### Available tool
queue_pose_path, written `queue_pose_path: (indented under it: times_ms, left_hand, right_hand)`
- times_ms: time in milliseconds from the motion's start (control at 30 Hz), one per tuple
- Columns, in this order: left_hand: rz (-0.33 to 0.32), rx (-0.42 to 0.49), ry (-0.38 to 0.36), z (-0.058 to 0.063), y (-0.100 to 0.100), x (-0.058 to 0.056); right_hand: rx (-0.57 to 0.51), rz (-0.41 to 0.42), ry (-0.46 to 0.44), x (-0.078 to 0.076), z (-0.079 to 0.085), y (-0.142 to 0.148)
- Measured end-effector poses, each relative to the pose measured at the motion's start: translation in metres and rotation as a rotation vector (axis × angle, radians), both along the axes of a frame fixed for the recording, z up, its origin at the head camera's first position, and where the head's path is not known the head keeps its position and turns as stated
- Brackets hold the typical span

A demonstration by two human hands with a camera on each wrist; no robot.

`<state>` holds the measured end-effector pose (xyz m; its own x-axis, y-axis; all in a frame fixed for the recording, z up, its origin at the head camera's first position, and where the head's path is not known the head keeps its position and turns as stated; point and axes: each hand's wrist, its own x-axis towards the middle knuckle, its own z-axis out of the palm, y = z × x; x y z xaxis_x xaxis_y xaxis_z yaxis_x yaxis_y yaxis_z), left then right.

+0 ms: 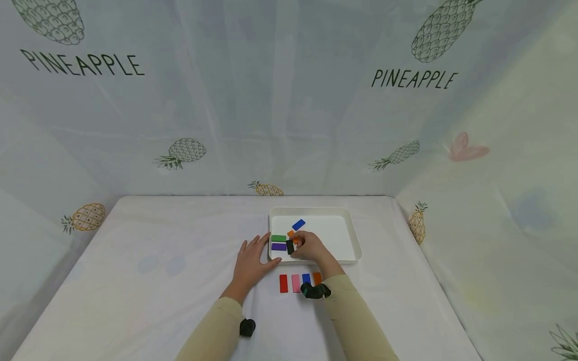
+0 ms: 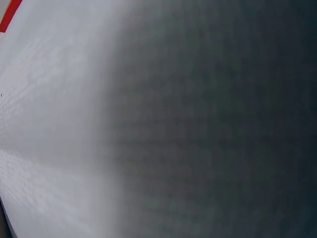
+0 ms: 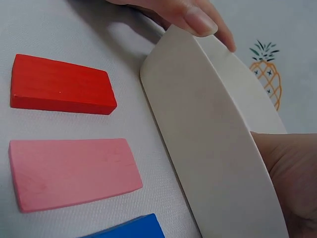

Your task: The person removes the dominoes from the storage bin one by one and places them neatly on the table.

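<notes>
A white tray point(image 1: 336, 235) stands on the table with several small blocks in it. My left hand point(image 1: 250, 264) spreads over its near-left corner, fingers at the left rim and thumb at the near rim. Inside the tray, my right hand point(image 1: 313, 249) pinches a black block point(image 1: 290, 247) between thumb and fingers. Just left of it lie a green block point(image 1: 278, 238) and a purple block point(image 1: 278, 246), parallel to each other. Farther back are a tilted blue block point(image 1: 298, 224) and an orange block point(image 1: 291, 233), partly hidden by my right hand.
In front of the tray, a red block point(image 3: 62, 84), a pink block point(image 3: 74, 173), a second blue block point(image 3: 129, 229) and another orange block point(image 1: 317, 278) form a row on the white cloth. My right wrist's black camera point(image 1: 315, 291) partly covers that row. A pineapple-print curtain point(image 1: 280, 100) rises behind.
</notes>
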<state>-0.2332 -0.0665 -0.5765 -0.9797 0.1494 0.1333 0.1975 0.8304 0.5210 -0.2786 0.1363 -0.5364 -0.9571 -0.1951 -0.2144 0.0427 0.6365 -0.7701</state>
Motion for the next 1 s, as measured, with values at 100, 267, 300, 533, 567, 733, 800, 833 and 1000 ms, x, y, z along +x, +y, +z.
queue_pose_path:
  times_ms: [100, 267, 300, 533, 567, 733, 800, 833, 1000]
  left_hand:
    - [-0.003, -0.002, -0.002, -0.0006, -0.0003, -0.0004]
    - [-0.006, 0.001, -0.006, -0.0002, -0.0005, 0.0001]
    - [-0.006, 0.003, -0.006, 0.0001, -0.0004, 0.0003]
    - [-0.003, -0.002, 0.004, 0.0006, 0.0003, -0.0002]
    - [-0.003, -0.003, 0.005, 0.0011, 0.0004, -0.0002]
    - [-0.005, -0.002, 0.004, 0.0036, 0.0008, 0.0004]
    - [-0.005, -0.003, 0.002, 0.0037, 0.0008, 0.0006]
    - [-0.005, -0.004, 0.001, 0.0036, 0.0007, 0.0007]
    - [-0.004, -0.009, -0.006, 0.0028, 0.001, 0.0012]
  right_hand:
    - [-0.001, -0.005, -0.005, 0.0012, 0.0007, -0.0002]
    - [-0.004, -0.003, -0.009, 0.0022, 0.0013, 0.0004]
    - [-0.001, -0.001, -0.006, 0.002, 0.0011, 0.0005]
    - [0.019, 0.007, 0.018, 0.0007, -0.0011, 0.0017]
    - [0.015, 0.005, 0.019, 0.0005, -0.0015, 0.002]
    - [-0.004, -0.009, 0.026, -0.0012, -0.0047, 0.0046]
    - [-0.02, -0.01, 0.033, -0.0017, -0.0059, 0.0059]
    - [-0.031, -0.011, 0.036, -0.002, -0.0064, 0.0067]
    - [-0.081, -0.025, 0.041, -0.0014, -0.0056, 0.0096]
